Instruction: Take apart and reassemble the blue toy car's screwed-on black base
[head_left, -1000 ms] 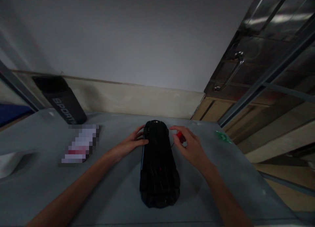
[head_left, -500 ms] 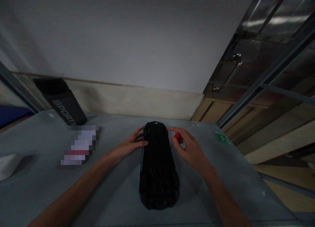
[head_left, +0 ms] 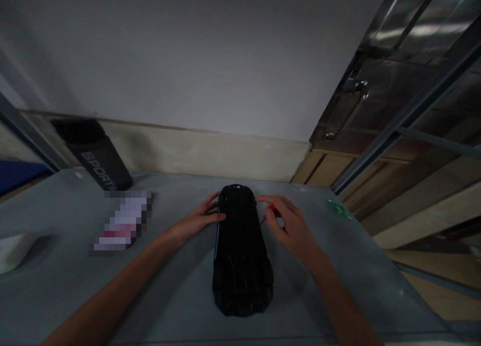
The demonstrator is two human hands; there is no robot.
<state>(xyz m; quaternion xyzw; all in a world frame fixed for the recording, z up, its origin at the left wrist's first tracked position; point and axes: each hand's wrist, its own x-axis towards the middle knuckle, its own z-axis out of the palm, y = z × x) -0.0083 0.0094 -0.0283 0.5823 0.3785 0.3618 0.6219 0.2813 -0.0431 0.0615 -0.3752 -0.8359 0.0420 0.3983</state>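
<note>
A black toy car [head_left: 242, 246] lies upside down on the grey table, its dark underside and wheels facing up. My left hand [head_left: 205, 214] grips its far left side, the thumb on the underside and the fingers along the edge. On the other side, my right hand [head_left: 287, 221] holds a small screwdriver with a red handle [head_left: 269, 213] between thumb and fingers. The screwdriver's thin shaft points down and left beside the car's right edge. My right index fingertip reaches the car near its far right wheel.
A dark sports bottle [head_left: 95, 155] stands at the back left, with a blurred flat item [head_left: 126, 218] in front. A white object [head_left: 15, 251] sits at the left edge. A green plastic piece [head_left: 339, 209] lies on the right of the table [head_left: 169, 296]. Behind is the wall [head_left: 206, 60].
My right hand has turned the screwdriver slightly, so its handle tilts differently and more shaft shows. My left hand and the toy car stay nearly in place.
</note>
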